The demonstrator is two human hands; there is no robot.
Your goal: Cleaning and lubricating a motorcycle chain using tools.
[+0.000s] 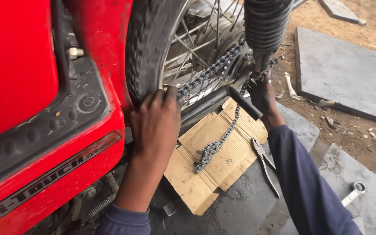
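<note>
My left hand (156, 124) rests against the black rear tyre (146, 48) of a red motorcycle (22, 87), fingertips touching the drive chain (209, 72) where it runs toward the sprocket. My right hand (263, 96), with a ring on one finger, reaches under the rear shock absorber (264, 26) near the wheel axle; its fingers are partly hidden, so what they grip is unclear. The loose end of the chain hangs down and piles on a piece of cardboard (214, 161). A black footrest peg (244, 103) sticks out between my hands.
Pliers (264, 163) lie on the concrete beside the cardboard. A ring spanner (354, 193) lies at the lower right. Grey concrete slabs (349, 74) and bare dirt with litter are to the right. The motorcycle's red side panel fills the left.
</note>
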